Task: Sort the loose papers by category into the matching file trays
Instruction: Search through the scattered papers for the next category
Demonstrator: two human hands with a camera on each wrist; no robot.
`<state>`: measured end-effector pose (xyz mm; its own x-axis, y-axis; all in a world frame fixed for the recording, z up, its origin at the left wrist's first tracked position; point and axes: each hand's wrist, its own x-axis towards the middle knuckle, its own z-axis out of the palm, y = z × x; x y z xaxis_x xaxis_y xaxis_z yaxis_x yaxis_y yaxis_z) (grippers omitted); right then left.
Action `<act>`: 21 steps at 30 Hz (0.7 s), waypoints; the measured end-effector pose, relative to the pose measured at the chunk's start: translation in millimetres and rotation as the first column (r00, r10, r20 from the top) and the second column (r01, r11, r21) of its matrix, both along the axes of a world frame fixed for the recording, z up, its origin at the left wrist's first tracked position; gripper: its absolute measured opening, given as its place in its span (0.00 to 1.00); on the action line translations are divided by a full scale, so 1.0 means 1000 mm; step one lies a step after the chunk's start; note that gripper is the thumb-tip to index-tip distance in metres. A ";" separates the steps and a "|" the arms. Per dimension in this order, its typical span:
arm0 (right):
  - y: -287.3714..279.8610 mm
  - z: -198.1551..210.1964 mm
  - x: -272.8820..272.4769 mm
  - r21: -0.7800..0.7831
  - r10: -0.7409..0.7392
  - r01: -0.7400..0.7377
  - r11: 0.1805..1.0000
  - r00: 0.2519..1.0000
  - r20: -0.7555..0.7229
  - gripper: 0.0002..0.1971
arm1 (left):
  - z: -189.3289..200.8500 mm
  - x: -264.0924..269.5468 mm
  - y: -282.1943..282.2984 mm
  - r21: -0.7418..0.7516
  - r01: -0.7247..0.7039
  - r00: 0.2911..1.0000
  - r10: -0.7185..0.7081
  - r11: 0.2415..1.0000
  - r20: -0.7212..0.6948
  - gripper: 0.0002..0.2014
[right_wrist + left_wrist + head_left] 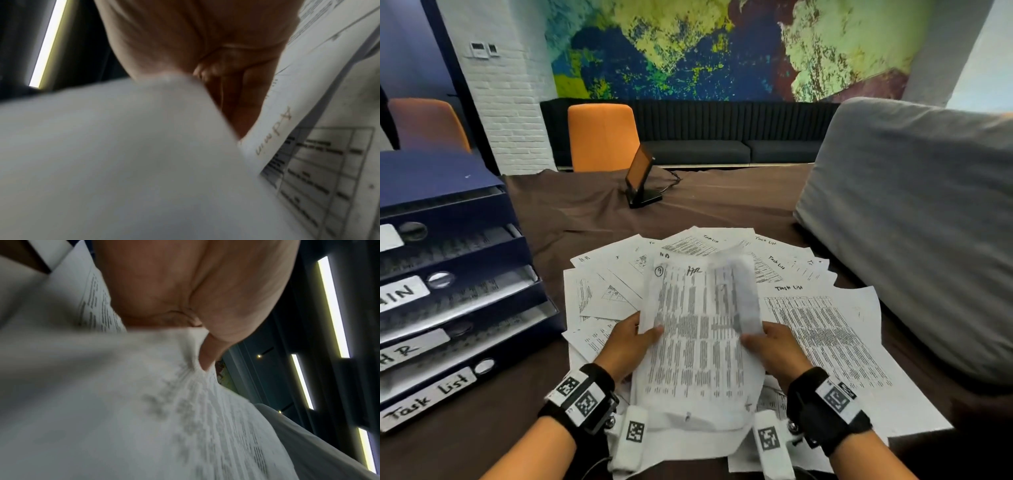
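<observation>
Both hands hold up a printed sheet marked "HR" with a circled 9, its top right corner blurred and curling. My left hand pinches its left edge with the thumb on top; my right hand pinches its right edge. The left wrist view shows the thumb pressed on the sheet. In the right wrist view the sheet hides the fingers. Loose papers headed "Task List" and "HR" lie fanned on the brown table. The dark blue file trays stand at left, labelled "HR" and "Task List".
A large grey cushion lies on the table at right, beside the papers. A small screen on a black stand stands at the table's far middle. Orange chairs stand beyond the table. A sheet marked "Admin" lies under the right hand.
</observation>
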<state>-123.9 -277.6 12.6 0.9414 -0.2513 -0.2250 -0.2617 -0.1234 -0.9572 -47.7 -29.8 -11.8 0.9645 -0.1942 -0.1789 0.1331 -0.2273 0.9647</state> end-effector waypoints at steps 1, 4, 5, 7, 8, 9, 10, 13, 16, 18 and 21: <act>-0.005 -0.003 0.002 -0.004 -0.062 0.062 0.998 0.998 0.017 0.08 | 0.001 -0.001 0.000 -0.006 0.037 0.999 -0.037 0.999 -0.022 0.12; -0.016 -0.007 0.007 0.024 -0.223 0.222 0.975 0.974 0.049 0.09 | 0.001 -0.004 0.000 0.000 0.126 0.989 -0.126 0.992 -0.083 0.15; -0.019 -0.008 0.009 0.034 -0.251 0.250 0.968 0.967 0.051 0.08 | 0.001 -0.005 0.000 0.008 0.131 0.988 -0.130 0.991 -0.086 0.15; -0.024 -0.010 0.010 0.049 -0.283 0.280 0.959 0.958 0.054 0.08 | 0.000 -0.007 0.000 0.015 0.142 0.985 -0.140 0.990 -0.096 0.17; -0.026 -0.011 0.011 0.062 -0.290 0.287 0.956 0.955 0.056 0.08 | 0.000 -0.007 0.000 0.012 0.160 0.981 -0.158 0.987 -0.109 0.19; -0.027 -0.012 0.011 0.075 -0.292 0.287 0.955 0.955 0.058 0.08 | 0.000 -0.008 0.000 0.010 0.182 0.976 -0.179 0.983 -0.123 0.21; -0.027 -0.013 0.012 0.083 -0.290 0.285 0.955 0.955 0.059 0.08 | 0.000 -0.008 0.001 0.015 0.199 0.972 -0.196 0.980 -0.131 0.22; -0.027 -0.017 0.012 0.080 -0.262 0.259 0.963 0.964 0.038 0.07 | 0.000 -0.008 0.002 0.050 0.181 0.977 -0.174 0.982 -0.127 0.24; -0.025 -0.016 0.009 0.095 -0.218 0.214 0.972 0.975 0.040 0.07 | 0.002 -0.006 0.003 0.033 0.169 0.976 -0.163 0.985 -0.143 0.22; -0.024 -0.015 0.007 0.090 -0.165 0.160 0.983 0.985 0.045 0.07 | 0.005 -0.006 0.004 -0.032 0.153 0.972 -0.156 0.988 -0.176 0.18; -0.018 -0.014 0.003 0.095 -0.039 0.037 0.995 0.999 0.025 0.07 | 0.002 -0.004 0.006 -0.137 0.081 0.969 -0.110 0.987 -0.221 0.16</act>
